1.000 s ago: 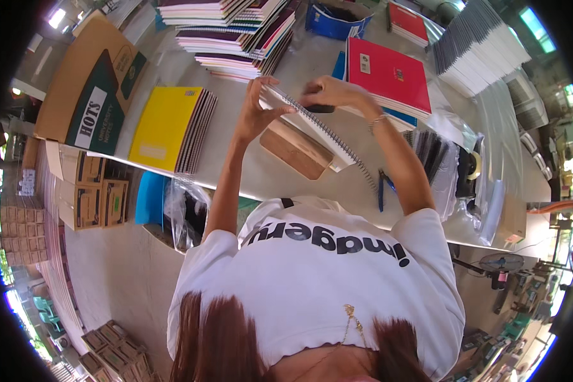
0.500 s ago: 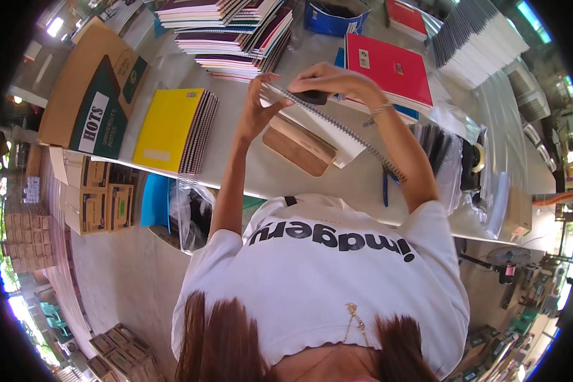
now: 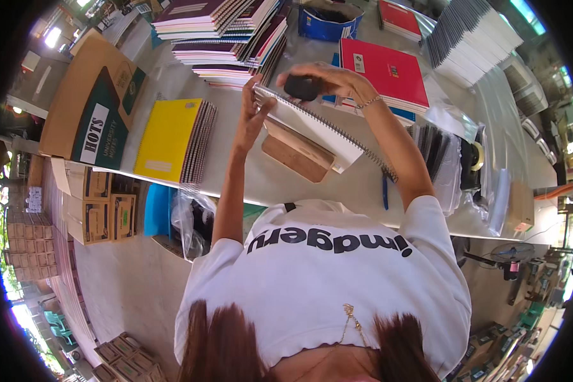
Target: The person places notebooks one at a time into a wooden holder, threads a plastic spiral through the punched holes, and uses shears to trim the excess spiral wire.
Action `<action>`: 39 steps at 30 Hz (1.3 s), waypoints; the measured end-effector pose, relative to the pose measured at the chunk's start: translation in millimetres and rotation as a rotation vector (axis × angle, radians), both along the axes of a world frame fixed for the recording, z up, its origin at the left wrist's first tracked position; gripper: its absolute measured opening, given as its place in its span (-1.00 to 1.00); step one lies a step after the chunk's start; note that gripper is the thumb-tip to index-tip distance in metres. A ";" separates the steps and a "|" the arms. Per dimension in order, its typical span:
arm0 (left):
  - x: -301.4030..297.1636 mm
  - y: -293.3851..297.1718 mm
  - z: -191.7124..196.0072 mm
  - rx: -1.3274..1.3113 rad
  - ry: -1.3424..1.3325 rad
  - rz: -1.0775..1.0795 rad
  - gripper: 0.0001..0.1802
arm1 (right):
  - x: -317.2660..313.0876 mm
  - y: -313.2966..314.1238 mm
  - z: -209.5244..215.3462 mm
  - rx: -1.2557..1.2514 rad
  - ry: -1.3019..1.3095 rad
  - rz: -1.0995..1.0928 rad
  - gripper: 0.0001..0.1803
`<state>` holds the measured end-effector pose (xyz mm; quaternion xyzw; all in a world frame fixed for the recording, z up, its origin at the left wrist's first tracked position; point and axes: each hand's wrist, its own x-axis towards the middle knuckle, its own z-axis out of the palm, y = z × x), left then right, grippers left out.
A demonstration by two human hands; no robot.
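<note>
My left hand [image 3: 254, 114] grips the upper left end of a spiral notebook [image 3: 340, 145], thumb on one side and fingers on the other. The notebook is tilted up, its white page side showing. Its wire coil [image 3: 372, 156] runs along the upper edge and sticks out past the lower right end. A wooden block [image 3: 296, 156] lies on the table against the notebook's near side. In my right hand [image 3: 337, 79] is a rounded black object [image 3: 302, 88], held just above the coil near my left fingers; its kind cannot be made out.
Yellow notebooks [image 3: 172, 137] are stacked at left beside a cardboard carton [image 3: 86, 108]. Purple-covered notebooks [image 3: 219, 48] pile up behind my hands. Red notebooks [image 3: 385, 73], a blue container [image 3: 328, 22] and wire-bound stacks [image 3: 471, 41] stand farther right. A slim blue tool [image 3: 385, 191] lies near the table edge.
My right hand has lifted slightly and turned, so the black object shows more fully. The notebook has tipped a little, with more of its white side visible. My left hand keeps its grip.
</note>
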<state>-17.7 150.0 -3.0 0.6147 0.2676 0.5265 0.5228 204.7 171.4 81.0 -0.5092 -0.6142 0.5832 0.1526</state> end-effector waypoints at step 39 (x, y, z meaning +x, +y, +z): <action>-1.6 -0.5 -6.3 -0.043 0.056 -0.046 -0.29 | -5.4 30.3 -32.4 -0.067 0.360 -0.019 -0.41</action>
